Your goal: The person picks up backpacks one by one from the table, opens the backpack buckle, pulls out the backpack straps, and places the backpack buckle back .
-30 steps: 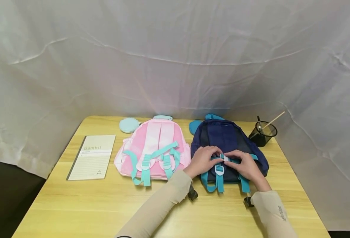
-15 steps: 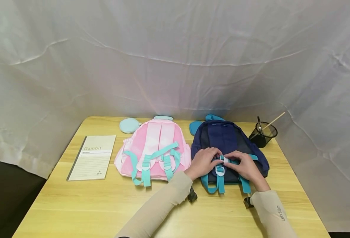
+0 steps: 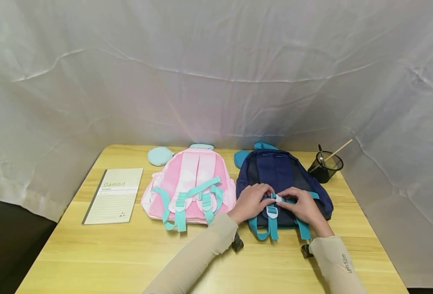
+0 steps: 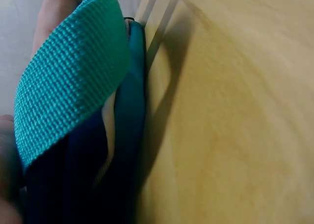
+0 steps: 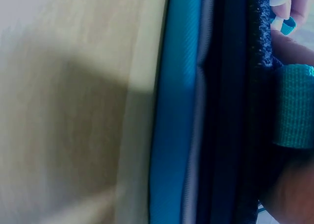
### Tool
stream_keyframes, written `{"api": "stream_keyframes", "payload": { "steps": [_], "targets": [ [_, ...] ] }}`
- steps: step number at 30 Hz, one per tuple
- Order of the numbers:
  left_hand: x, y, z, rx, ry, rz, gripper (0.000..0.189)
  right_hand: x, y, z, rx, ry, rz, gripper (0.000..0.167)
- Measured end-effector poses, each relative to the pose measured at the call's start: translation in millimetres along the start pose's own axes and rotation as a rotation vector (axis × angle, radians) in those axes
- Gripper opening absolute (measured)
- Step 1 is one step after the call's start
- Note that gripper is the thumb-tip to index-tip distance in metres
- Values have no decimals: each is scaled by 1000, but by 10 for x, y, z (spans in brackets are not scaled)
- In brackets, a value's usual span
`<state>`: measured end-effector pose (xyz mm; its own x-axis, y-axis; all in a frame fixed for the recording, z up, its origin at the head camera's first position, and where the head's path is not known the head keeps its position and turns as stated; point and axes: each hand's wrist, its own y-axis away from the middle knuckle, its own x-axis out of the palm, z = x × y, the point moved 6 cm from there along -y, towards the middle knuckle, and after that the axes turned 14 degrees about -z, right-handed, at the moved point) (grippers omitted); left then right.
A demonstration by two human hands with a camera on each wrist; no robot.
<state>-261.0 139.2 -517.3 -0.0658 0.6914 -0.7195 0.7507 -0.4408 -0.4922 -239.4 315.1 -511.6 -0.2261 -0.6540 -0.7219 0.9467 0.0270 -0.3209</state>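
Note:
A navy backpack (image 3: 275,163) lies with its strap side up at the right of the table in the head view. Over its lower back, both hands meet at a small white buckle (image 3: 278,199) on a teal strap. My left hand (image 3: 251,201) pinches the strap at the buckle's left end. From the right, my right hand (image 3: 304,205) pinches the buckle between thumb and fingers. Below them hangs a teal shoulder strap with a white adjuster (image 3: 272,212). A teal strap (image 4: 73,77) fills much of the left wrist view. Fingertips partly hide the buckle.
Left of the navy bag lies a pink backpack (image 3: 222,163) with mint straps, a round pale blue pouch (image 3: 159,156) beside it. A notebook (image 3: 115,196) is at the table's left. A black mesh pen cup (image 3: 321,173) stands at the right, near the grey curtain (image 3: 216,81).
Both hands stay at the buckle with almost no movement. The whole head view has shifted very slightly.

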Motion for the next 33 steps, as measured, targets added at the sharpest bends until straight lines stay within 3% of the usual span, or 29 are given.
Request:
{"api": "stream_keyframes", "payload": {
  "steps": [33],
  "targets": [
    [19, 14, 2, 26, -28, -12, 26, 25, 0, -21, 34, -2, 7, 18]
  ]
}}
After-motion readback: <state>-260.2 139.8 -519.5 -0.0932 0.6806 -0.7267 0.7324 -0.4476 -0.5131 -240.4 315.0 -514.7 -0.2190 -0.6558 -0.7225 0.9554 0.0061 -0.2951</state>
